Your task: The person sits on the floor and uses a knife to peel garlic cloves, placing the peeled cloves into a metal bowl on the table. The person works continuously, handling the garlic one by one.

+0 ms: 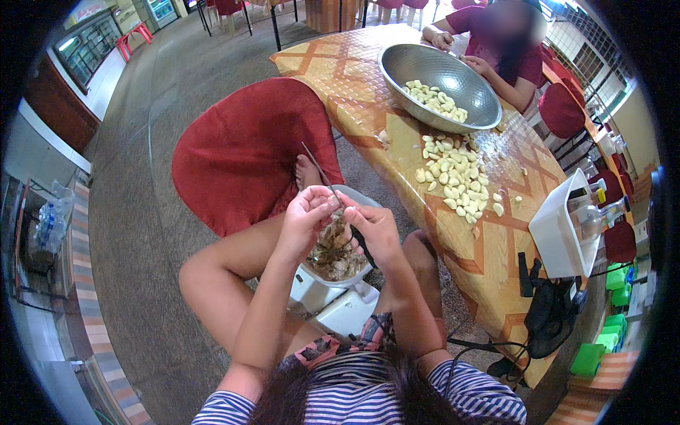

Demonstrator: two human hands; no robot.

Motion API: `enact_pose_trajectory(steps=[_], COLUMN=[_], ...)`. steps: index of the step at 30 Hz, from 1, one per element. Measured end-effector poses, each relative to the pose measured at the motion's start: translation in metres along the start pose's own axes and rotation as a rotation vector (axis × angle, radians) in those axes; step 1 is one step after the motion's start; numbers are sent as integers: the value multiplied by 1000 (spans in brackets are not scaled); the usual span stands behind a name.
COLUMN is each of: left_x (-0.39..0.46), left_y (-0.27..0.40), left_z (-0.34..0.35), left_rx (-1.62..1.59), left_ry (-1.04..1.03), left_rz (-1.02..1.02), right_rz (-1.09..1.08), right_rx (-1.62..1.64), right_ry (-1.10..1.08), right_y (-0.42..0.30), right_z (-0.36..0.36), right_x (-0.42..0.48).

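My right hand (374, 228) is closed around the dark handle of a knife (320, 171), whose thin blade points up and to the left. Close beside it, my left hand (311, 215) has its fingertips pinched together at the blade; whatever small piece they hold is hidden. Below both hands is a pale plastic tub (332, 282) with peelings and bits of skin in it. On the table, peeled garlic cloves (462, 178) lie in a loose pile. More cloves sit inside a large hammered metal bowl (451, 69) behind the pile.
The table (366, 127) has a patterned cover and curves along my right. A red-covered chair (249, 149) stands ahead to the left. A white bin of bottles (558, 228) and a black strapped bag (550, 319) rest at the right. Across the table sits another person (523, 66), hands near the bowl.
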State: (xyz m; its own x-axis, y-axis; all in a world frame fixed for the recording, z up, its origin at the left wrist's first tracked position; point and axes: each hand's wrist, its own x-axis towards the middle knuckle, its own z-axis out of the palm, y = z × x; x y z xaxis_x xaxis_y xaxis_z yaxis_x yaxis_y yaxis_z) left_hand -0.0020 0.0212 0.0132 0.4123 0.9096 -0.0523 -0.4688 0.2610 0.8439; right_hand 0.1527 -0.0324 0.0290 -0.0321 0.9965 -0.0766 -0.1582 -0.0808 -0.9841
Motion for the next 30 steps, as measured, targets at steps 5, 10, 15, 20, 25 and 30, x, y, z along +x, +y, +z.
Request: enact_pose_trajectory(steps=[5,10,15,20,25,30], left_x=[-3,-1,-1,-2,-1,-4], left_y=[11,4,7,7,8,19], left_z=[6,0,-3,-4,-10,-1], left_rx=[354,305,223,102,114,405], left_ry=[-68,-89,-66,16,2,-26], left_rz=[116,129,63,30,80,216], right_rz=[67,-42,1,54,-117,-320], right_rx=[34,133,53,-85,-166,-452], right_ry=[50,62,68,-10,-101,-133], right_y=[-12,-18,-14,-14,-13,-8], right_z=[-1,-9,-15,-16,-10,-4], right_x=[-5,-5,-3,-3,-5,-4])
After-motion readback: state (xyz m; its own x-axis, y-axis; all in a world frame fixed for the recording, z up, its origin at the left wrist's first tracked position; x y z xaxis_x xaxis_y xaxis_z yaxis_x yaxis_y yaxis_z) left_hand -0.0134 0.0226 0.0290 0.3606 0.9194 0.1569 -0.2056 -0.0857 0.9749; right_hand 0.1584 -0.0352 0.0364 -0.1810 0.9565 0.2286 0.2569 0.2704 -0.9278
